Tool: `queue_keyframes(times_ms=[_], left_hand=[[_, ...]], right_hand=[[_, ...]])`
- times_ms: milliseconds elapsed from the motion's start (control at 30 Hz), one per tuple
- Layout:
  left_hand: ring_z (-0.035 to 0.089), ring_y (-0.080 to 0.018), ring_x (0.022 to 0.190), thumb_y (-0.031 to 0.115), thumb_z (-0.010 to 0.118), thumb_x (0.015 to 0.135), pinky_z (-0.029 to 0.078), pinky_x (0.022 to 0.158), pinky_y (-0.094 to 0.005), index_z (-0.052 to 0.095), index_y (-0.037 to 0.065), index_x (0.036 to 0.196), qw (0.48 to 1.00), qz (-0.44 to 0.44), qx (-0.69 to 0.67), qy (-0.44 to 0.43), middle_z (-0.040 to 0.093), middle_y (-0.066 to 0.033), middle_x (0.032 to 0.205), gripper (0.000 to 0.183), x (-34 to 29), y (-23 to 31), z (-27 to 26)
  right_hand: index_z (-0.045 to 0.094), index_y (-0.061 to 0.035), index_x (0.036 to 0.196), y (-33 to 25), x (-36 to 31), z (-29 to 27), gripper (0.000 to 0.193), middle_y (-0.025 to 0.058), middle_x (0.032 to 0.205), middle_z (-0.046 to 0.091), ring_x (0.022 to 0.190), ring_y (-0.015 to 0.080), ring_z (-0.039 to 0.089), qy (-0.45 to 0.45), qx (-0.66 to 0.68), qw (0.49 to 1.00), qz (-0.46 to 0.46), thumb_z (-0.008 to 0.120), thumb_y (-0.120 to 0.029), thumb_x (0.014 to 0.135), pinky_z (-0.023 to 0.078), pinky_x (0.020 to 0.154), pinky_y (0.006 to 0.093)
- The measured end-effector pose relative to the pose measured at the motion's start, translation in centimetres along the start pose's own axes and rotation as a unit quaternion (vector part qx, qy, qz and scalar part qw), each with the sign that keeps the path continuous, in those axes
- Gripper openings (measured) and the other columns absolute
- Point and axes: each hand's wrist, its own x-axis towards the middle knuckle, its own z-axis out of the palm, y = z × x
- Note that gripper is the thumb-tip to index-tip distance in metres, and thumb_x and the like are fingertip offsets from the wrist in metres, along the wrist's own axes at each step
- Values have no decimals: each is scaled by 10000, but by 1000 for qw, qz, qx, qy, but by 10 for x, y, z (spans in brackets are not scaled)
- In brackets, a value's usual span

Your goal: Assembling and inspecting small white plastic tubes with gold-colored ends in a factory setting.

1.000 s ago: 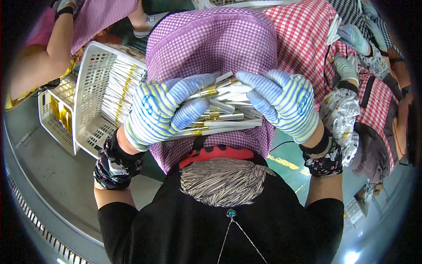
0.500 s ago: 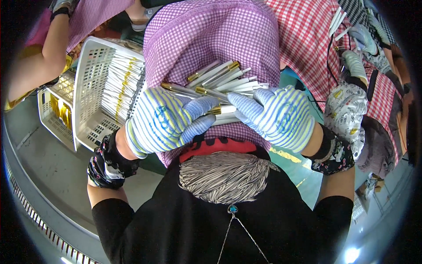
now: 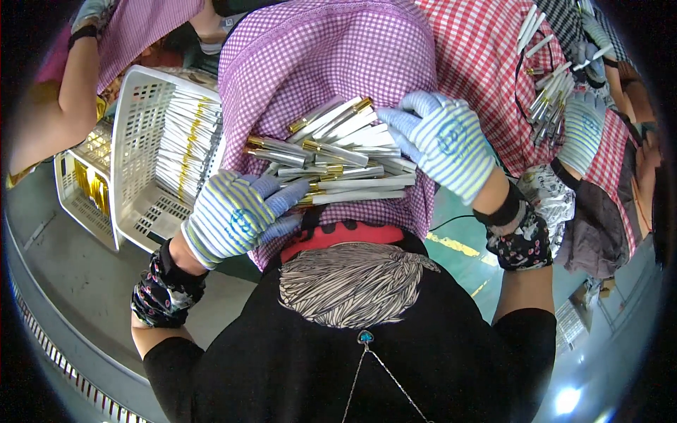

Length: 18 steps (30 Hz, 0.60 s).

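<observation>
A loose pile of slim white sticks with gold and silver ends [image 3: 367, 185] lies across the purple checked apron cloth [image 3: 331, 63] in front of me. My left hand [image 3: 243, 215], in a striped knit glove, is at the pile's near left side. Its fingers are stretched out and apart, with the tips beside the gold ends of the nearest sticks. My right hand [image 3: 448, 144], gloved alike, hovers at the pile's right side. Its fingers are parted and bent toward the white ends, and I see nothing held in them.
To the left stands a white plastic basket [image 3: 144, 95] with rows of similar sticks. Beside it is a smaller crate [image 3: 77, 201] with gold-coloured pieces. A co-worker's arm [image 3: 60, 113] reaches in at far left. At right, another person's gloved hand [image 3: 584, 130] is by a bunch of sticks.
My hands have drawn apart: the left moved down and left, the right up. More of the pile shows between them. At right, the co-worker's hands and sticks have shifted.
</observation>
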Motion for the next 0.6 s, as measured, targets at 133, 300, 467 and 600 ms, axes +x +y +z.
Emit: queue_keyframes(times_ms=[133, 300, 467, 600], left_hand=[[664, -304, 798, 273, 669, 836, 526, 670, -397, 679, 63, 1071, 993, 17, -114, 16, 678, -115, 918, 315, 6, -6, -2], [655, -301, 761, 249, 671, 839, 529, 668, -391, 677, 56, 1031, 994, 2, -109, 20, 660, -116, 885, 272, 28, -17, -5], [652, -292, 697, 282, 639, 872, 509, 583, -402, 680, 80, 1005, 994, -61, 20, 92, 656, -105, 852, 245, 80, -18, -4], [678, -326, 792, 313, 609, 873, 541, 673, -411, 673, 45, 1050, 997, -42, 23, 63, 687, -157, 891, 328, 101, -27, 15]], right_hand=[[700, -151, 1042, 9, 17, 8, 234, 64, 1011, 642, 920, 229, 627, -18, -90, 995, -26, 555, -250, 887, 509, 745, 391], [693, -139, 1005, 5, 30, 5, 231, 53, 1016, 627, 982, 226, 612, -73, -129, 987, -61, 520, -244, 894, 490, 773, 392], [683, -124, 965, 8, 29, -14, 202, 61, 950, 614, 905, 232, 619, -45, -74, 992, -96, 557, -255, 877, 495, 753, 395], [672, -71, 927, 23, 18, -30, 161, 92, 925, 625, 822, 260, 637, 2, 128, 991, -25, 674, -204, 837, 508, 731, 388]])
